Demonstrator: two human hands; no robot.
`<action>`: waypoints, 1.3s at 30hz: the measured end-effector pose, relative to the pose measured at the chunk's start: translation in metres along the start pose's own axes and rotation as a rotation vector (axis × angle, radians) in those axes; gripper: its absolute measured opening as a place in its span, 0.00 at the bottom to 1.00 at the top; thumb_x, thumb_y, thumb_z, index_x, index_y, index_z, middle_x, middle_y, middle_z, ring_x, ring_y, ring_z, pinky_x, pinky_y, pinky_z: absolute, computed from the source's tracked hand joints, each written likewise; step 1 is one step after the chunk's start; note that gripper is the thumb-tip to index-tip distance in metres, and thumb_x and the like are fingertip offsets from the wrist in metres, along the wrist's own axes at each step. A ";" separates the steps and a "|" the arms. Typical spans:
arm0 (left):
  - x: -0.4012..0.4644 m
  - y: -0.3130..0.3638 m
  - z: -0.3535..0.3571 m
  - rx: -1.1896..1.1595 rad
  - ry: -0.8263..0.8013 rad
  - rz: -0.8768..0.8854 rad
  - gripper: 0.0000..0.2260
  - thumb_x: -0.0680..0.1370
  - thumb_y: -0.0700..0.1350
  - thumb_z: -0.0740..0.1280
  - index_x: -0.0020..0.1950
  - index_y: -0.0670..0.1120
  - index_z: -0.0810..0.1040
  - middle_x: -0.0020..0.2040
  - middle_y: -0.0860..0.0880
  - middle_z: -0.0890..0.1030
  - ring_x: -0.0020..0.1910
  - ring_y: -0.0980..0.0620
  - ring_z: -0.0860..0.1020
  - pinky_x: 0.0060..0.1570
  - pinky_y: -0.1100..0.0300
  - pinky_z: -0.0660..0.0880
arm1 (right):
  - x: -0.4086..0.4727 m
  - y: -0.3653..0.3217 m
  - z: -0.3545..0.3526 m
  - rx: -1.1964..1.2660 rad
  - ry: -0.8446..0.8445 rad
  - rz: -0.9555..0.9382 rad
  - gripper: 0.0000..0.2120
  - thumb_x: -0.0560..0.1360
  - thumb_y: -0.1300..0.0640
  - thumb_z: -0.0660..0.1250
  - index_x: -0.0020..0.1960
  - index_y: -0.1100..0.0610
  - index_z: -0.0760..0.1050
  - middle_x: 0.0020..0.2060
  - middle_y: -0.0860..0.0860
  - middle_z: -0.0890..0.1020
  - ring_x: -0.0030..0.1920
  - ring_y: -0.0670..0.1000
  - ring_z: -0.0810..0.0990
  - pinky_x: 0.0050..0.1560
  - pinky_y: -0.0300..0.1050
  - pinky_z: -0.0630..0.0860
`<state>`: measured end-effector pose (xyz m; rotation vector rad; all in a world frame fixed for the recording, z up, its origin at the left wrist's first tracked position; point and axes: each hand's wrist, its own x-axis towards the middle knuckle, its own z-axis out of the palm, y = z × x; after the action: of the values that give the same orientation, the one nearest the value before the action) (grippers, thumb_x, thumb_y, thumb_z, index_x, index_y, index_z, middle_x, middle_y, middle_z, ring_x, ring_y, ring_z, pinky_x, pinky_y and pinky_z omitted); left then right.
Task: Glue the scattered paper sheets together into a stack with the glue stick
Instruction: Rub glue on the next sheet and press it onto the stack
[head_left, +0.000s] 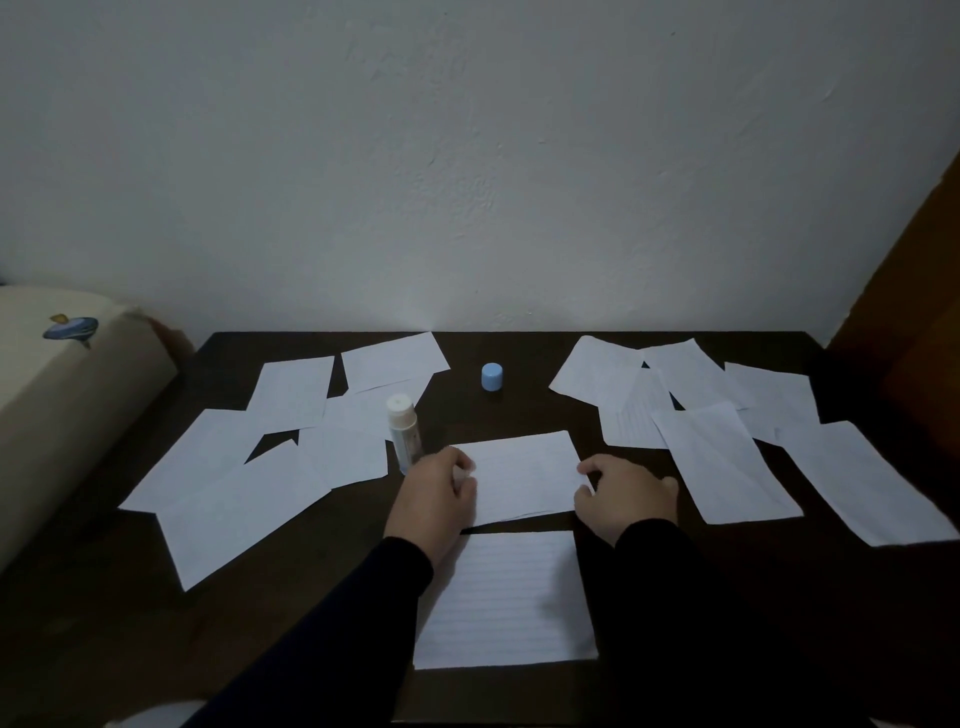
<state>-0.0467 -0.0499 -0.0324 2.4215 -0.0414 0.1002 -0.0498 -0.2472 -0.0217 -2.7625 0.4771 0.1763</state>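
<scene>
A lined white sheet (522, 475) is held just above the dark table (467, 405). My left hand (434, 491) pinches its left edge and my right hand (626, 496) pinches its right edge. Directly below it, nearer me, another lined sheet (504, 603) lies flat. The uncapped glue stick (404, 431) stands upright just behind my left hand, apart from it. Its blue cap (492, 376) stands at the table's back middle. Several loose sheets (249, 483) lie scattered to the left, and several more (727, 441) overlap on the right.
A cream cushion or mattress corner (57, 395) with a blue print butts against the table's left side. A pale wall (467, 156) rises right behind the table. A brown wooden panel (914, 312) stands at the right.
</scene>
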 end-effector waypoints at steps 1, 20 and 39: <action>0.000 0.003 0.000 0.013 0.017 0.017 0.07 0.78 0.44 0.66 0.56 0.50 0.77 0.50 0.53 0.78 0.46 0.58 0.74 0.49 0.69 0.69 | 0.000 0.000 0.001 -0.033 0.043 -0.025 0.16 0.77 0.48 0.63 0.64 0.45 0.72 0.55 0.46 0.78 0.58 0.49 0.75 0.66 0.51 0.61; 0.007 0.015 0.022 0.637 -0.388 0.071 0.27 0.83 0.57 0.43 0.79 0.45 0.43 0.79 0.47 0.42 0.78 0.48 0.43 0.73 0.43 0.44 | 0.002 -0.030 0.042 -0.262 -0.147 -0.317 0.27 0.82 0.44 0.41 0.78 0.47 0.37 0.77 0.46 0.37 0.77 0.50 0.37 0.72 0.65 0.39; 0.023 0.030 0.039 0.711 -0.378 -0.003 0.26 0.84 0.54 0.44 0.79 0.44 0.45 0.79 0.45 0.45 0.78 0.46 0.46 0.73 0.42 0.45 | 0.016 -0.027 0.033 -0.232 -0.191 -0.267 0.28 0.82 0.41 0.41 0.78 0.47 0.38 0.78 0.45 0.39 0.77 0.49 0.37 0.72 0.66 0.40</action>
<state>-0.0233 -0.0983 -0.0402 3.1147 -0.2028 -0.4146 -0.0274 -0.2169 -0.0476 -2.9579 0.0379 0.4498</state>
